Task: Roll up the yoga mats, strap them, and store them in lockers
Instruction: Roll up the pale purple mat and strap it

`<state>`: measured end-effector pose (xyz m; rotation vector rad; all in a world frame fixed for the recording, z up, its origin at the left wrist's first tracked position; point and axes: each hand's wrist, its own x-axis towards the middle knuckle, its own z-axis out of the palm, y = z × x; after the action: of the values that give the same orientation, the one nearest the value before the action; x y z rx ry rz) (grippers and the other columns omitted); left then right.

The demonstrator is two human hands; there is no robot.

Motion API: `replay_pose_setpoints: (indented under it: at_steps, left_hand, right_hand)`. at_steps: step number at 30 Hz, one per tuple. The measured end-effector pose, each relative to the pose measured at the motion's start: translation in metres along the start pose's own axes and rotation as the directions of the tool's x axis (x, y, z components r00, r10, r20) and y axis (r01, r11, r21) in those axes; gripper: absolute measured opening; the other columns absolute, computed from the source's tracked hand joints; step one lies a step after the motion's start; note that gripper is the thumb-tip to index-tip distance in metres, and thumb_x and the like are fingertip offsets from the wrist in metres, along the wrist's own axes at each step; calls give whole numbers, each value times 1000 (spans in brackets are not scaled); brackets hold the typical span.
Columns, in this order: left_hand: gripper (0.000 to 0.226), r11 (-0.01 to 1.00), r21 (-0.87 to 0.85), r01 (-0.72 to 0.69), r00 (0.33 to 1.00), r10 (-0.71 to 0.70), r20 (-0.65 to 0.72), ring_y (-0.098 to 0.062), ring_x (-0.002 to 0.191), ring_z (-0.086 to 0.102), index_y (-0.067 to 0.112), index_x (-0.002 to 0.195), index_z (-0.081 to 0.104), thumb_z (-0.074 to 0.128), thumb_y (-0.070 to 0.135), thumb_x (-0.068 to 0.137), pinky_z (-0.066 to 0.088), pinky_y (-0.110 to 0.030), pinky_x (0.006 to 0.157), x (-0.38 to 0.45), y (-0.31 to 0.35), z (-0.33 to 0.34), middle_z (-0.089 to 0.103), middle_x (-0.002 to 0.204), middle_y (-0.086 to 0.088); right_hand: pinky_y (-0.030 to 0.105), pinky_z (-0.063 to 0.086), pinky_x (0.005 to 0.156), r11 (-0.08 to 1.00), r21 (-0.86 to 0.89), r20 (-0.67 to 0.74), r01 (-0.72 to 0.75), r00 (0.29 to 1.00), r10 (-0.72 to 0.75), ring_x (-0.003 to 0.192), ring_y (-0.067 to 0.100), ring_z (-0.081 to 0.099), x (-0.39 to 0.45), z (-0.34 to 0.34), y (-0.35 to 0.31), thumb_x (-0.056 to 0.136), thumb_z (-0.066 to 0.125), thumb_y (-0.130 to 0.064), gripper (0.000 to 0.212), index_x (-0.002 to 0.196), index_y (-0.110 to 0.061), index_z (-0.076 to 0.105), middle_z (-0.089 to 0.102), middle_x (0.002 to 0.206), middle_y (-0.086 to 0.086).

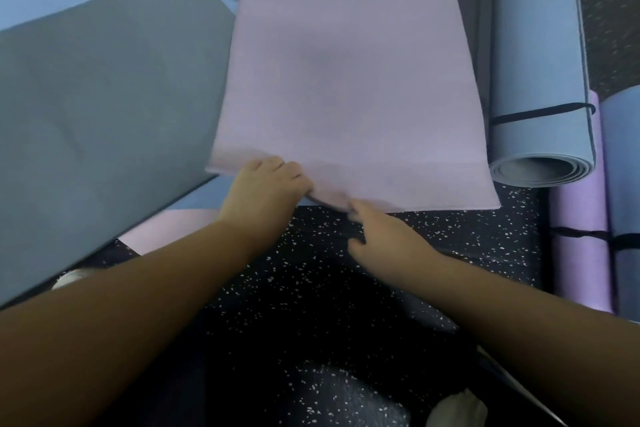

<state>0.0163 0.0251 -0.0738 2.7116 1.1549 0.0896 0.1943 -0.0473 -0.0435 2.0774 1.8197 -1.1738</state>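
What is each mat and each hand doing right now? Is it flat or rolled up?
Lilac mat: unrolled, near edge gripped by both hands.
Left hand: fingers curled on the mat's near edge.
Right hand: pinching the same edge.
Grey mat: unrolled, flat.
Blue rolled mat: rolled, strapped with a black band.
Purple rolled mat: rolled, strapped.

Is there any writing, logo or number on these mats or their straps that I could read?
None can be read.
The flat lilac mat under both hands shows no print.
The grey mat has faint pressed marks, too blurred to tell if they are letters.
The rolled blue mat and its black strap carry no visible label.
The rolled purple mat is plain.
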Motion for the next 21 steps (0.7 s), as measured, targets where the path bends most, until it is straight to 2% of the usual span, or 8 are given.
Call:
replay_pose_setpoints:
  at_steps: [1, 3, 6, 10, 14, 21]
  left_hand:
    - [42, 999, 10, 48, 993, -48, 109, -25, 106, 53, 23, 113, 62, 48, 0, 81, 35, -32, 85, -5, 2, 6, 59, 114, 1]
    - [39, 993, 73, 88, 965, -103, 240, -20, 114, 46, 26, 122, 55, 50, 6, 88, 37, -30, 87, -12, 3, 13, 51, 123, 4]
    - [34, 986, 108, 128, 946, -154, 284, -21, 114, 46, 21, 121, 55, 47, 8, 90, 40, -32, 86, -13, 1, 17, 50, 123, 1]
    - [32, 973, 122, 195, 897, -227, 380, -25, 109, 51, 16, 117, 58, 44, 11, 89, 46, -36, 82, -13, -4, 18, 54, 119, -3]
    - [31, 969, 95, 227, 849, -245, 467, -29, 103, 58, 20, 109, 65, 46, 13, 85, 50, -36, 83, -20, -3, 18, 61, 115, -3]
    - [29, 958, -50, 282, 792, -203, 576, -24, 107, 57, 29, 105, 66, 50, 18, 83, 43, -26, 86, -40, 5, 28, 64, 117, 2]
  right_hand:
    - [35, 44, 94, 999, -36, 27, -24, 999, 25, 105, 22, 56, 2, 2, 2, 92, 48, -19, 48, 138, -17, 37, 53, 134, 2]
    - [36, 43, 96, 993, -109, 65, -56, 996, 63, 116, 25, 52, 2, 9, 6, 90, 49, -18, 42, 131, -15, 45, 52, 132, 5]
    - [36, 42, 96, 980, -197, 33, -37, 998, 44, 121, 26, 45, -1, 18, 14, 88, 48, -15, 43, 131, -16, 44, 45, 134, 6]
    - [38, 44, 89, 958, -288, 1, 10, 1000, -10, 118, 26, 41, -3, 20, 21, 91, 48, -18, 36, 127, -16, 44, 39, 126, 6]
    - [38, 43, 91, 922, -376, 100, 92, 993, -58, 121, 26, 38, -3, 28, 22, 91, 56, -28, 37, 124, -15, 45, 41, 125, 6]
    - [36, 41, 97, 899, -392, 241, 195, 965, -104, 127, 24, 33, -7, 46, 29, 87, 64, -37, 55, 133, -18, 41, 36, 134, 5]
